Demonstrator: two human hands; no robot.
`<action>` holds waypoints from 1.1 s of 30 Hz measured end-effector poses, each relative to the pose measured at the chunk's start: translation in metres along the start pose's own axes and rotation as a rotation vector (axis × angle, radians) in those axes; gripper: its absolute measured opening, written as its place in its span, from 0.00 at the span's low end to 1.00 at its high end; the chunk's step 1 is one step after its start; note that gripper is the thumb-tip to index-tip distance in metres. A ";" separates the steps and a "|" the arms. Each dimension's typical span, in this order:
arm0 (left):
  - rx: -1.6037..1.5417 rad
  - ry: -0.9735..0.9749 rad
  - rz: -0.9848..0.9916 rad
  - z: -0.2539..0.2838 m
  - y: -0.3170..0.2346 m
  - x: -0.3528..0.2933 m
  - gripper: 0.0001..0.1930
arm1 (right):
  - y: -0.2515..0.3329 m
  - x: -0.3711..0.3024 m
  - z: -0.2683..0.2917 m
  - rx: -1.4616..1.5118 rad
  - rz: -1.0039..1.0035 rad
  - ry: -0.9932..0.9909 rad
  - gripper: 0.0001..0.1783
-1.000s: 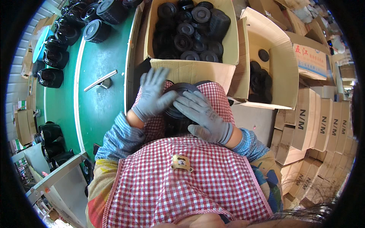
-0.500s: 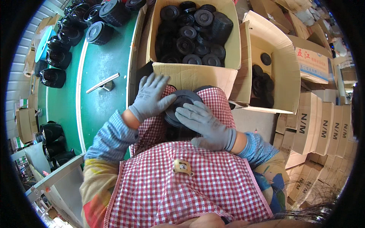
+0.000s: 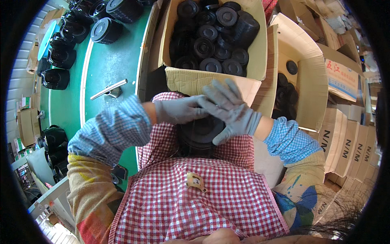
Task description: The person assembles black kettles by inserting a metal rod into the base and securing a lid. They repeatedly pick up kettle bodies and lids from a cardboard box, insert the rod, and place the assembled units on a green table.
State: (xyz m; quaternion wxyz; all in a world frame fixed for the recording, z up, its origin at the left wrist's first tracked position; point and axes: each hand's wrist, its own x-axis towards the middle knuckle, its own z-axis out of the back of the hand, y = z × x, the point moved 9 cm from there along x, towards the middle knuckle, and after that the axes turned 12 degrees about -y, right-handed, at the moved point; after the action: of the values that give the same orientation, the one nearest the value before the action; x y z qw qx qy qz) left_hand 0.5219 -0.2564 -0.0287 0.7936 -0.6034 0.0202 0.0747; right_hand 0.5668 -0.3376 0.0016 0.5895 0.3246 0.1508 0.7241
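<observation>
A black round lid (image 3: 202, 133) lies between my knees, its far part covered by my hands. My left hand (image 3: 177, 110), in a grey glove, reaches across the lid's far edge with fingers stretched to the right. Their tips meet the gloved right hand and are partly hidden there. Over the lid's right side is my right hand (image 3: 233, 112), fingers spread and thumb pointing back toward me along the lid. I see nothing held in either hand.
Ahead stands a cardboard box (image 3: 211, 79) of black round lids; a second box (image 3: 310, 97) is on its right. The green table (image 3: 107, 65) on my left bears black pots (image 3: 56, 78), a ribbed black container (image 3: 106, 31) and a metal bar (image 3: 109, 89). Cartons (image 3: 336, 134) stand at right.
My left hand has moved right and turned across the lid, reaching the right hand. The right hand has shifted right and away from me. The view has shifted slightly.
</observation>
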 end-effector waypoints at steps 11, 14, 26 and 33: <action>-0.760 -0.074 0.321 -0.021 0.046 0.007 0.17 | -0.013 -0.003 -0.044 0.298 0.186 0.100 0.41; 0.107 0.052 0.328 -0.016 0.045 0.019 0.18 | 0.053 0.013 -0.025 0.116 0.371 0.023 0.33; 0.680 0.013 -0.471 0.010 -0.082 -0.061 0.34 | -0.037 -0.093 0.069 0.011 -0.500 -0.934 0.30; 0.493 -0.386 -0.303 0.021 -0.034 -0.111 0.49 | 0.008 -0.116 0.052 0.281 -0.508 -0.829 0.28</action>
State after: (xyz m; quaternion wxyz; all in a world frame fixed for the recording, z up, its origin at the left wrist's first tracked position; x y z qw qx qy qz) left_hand 0.4156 -0.2555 0.0235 0.9068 -0.3645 -0.2024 0.0616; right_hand 0.6055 -0.4589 0.0114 0.7079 0.6141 0.0745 0.3410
